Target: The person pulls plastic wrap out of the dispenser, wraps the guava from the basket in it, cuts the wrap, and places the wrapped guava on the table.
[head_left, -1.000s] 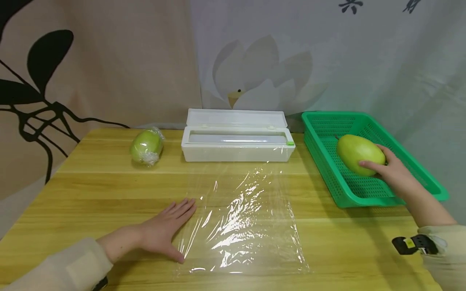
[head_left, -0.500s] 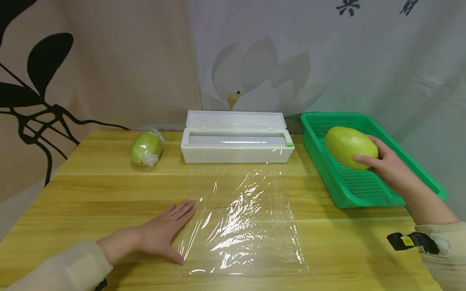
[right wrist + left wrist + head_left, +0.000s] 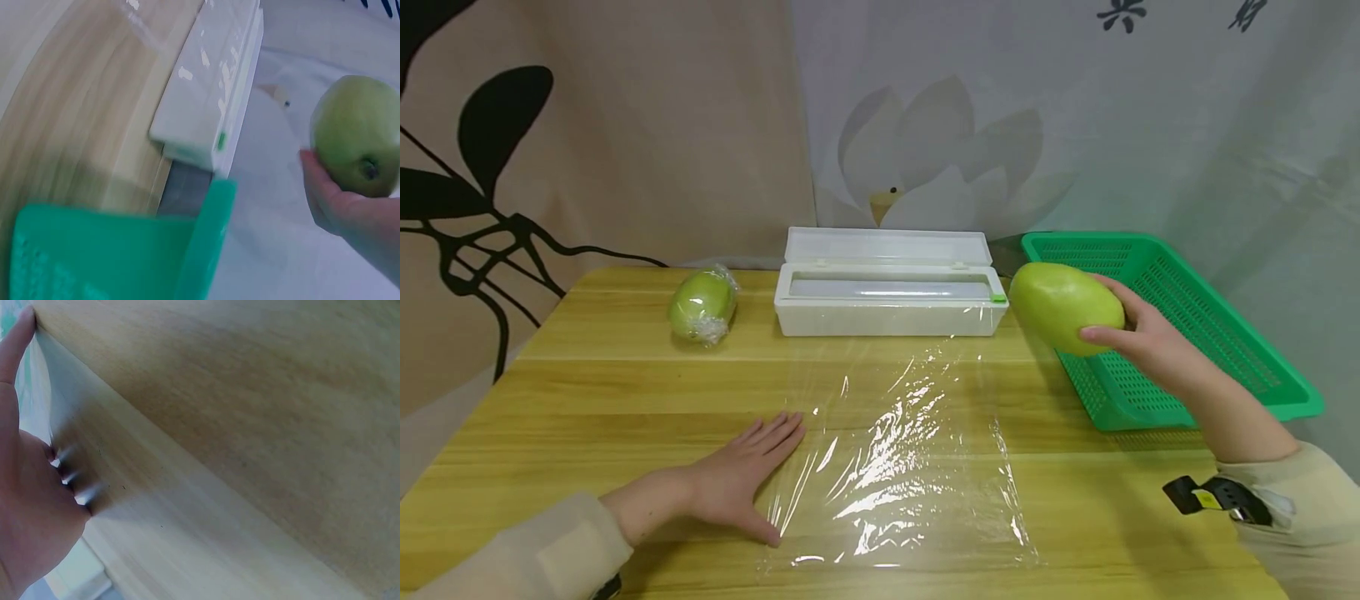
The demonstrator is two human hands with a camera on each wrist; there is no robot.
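Note:
My right hand (image 3: 1150,337) grips a large yellow-green pear (image 3: 1060,308), held up over the left rim of the green basket; the right wrist view shows the pear's dark, dimpled end (image 3: 370,169). My left hand (image 3: 737,479) lies flat with fingers spread at the left edge of a sheet of cling film (image 3: 895,467). The film stretches over the table from a white cling film dispenser (image 3: 891,317), whose lid stands up. In the left wrist view, the left hand (image 3: 37,512) shows at the left, its fingertips partly hidden.
The green plastic basket (image 3: 1195,333) stands at the right of the wooden table (image 3: 587,417). A green fruit wrapped in film (image 3: 702,304) sits at the back left. A printed curtain (image 3: 700,125) hangs behind the table.
My right hand has lifted the pear up from inside the basket and carried it left to the basket's near-left rim. The left hand and film have stayed put.

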